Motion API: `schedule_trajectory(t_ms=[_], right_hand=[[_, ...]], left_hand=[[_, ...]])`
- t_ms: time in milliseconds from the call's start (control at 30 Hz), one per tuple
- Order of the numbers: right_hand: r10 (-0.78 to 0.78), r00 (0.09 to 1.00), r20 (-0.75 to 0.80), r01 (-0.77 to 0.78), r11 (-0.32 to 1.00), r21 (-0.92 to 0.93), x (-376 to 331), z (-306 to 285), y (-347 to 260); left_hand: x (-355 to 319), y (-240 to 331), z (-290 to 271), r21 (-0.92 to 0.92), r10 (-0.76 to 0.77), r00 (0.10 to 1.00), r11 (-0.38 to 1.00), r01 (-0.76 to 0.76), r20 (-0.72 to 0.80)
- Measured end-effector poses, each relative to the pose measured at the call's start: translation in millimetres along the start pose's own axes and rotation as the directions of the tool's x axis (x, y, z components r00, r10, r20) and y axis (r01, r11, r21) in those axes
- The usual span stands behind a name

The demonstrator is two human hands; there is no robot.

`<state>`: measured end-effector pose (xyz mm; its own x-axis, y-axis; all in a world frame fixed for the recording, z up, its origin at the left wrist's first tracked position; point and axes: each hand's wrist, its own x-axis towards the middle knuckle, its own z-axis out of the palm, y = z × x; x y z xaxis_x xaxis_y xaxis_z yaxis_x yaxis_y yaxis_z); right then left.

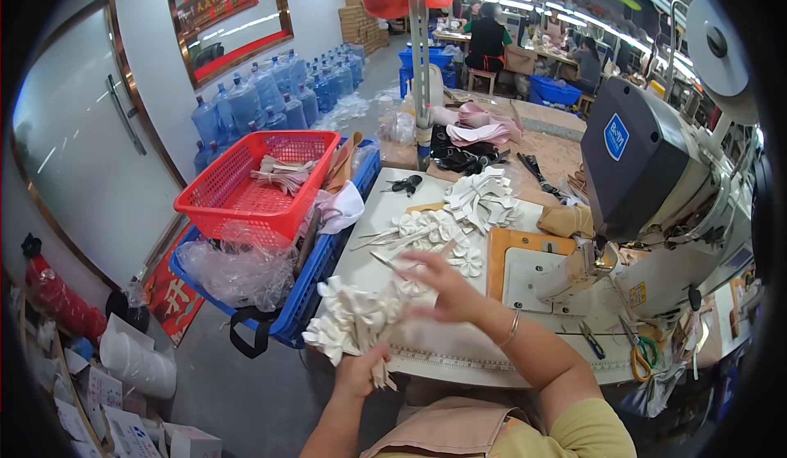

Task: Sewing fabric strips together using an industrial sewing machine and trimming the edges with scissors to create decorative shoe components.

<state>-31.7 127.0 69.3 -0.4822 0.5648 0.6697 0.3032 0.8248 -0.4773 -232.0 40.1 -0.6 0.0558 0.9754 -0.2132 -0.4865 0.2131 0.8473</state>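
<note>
My left hand (359,371) is closed round the strip ends of a bunch of white flower-shaped pieces (348,319), at the table's front left edge. Their petal-like ends spread up and away from my fist. Over the table, just right of the bunch, my right hand (447,290) has its fingers apart and partly blurred, with nothing seen in them. Beyond it lie more white flower pieces (430,227), some with long thin stems, and a stacked heap of similar white pieces (484,198).
A sewing machine (639,163) stands at the right, its plate (529,277) beside my right forearm. Snips (591,340) and scissors (636,351) lie near the front edge. Left of the table, a red basket (246,212) rests on a blue crate (287,327). Water bottles (246,105) line the wall.
</note>
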Motion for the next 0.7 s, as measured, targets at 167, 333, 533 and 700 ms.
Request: schedule_trajectory(t_ms=[167, 333, 533, 700], right_hand=[[0.247, 0.954, 0.171, -0.037, 0.661, -0.75, -48, -23, 92], [0.235, 0.94, 0.246, 0.043, 0.634, -0.772, -70, -15, 80], [0.311, 0.937, 0.161, -0.089, 0.654, -0.751, -68, -26, 45], [0.007, 0.992, 0.129, 0.102, 0.572, -0.814, -38, -32, 9]], left_hand=[[8, 6, -4, -0.161, 0.098, 0.995, 0.982, -0.093, 0.021], [10, -7, -17, -0.206, -0.026, 0.999, 0.978, 0.019, -0.031], [15, 1, -11, -0.276, 0.034, 0.999, 0.96, -0.039, -0.024], [28, 15, 5, -0.327, 0.134, 0.991, 0.937, -0.12, 0.021]])
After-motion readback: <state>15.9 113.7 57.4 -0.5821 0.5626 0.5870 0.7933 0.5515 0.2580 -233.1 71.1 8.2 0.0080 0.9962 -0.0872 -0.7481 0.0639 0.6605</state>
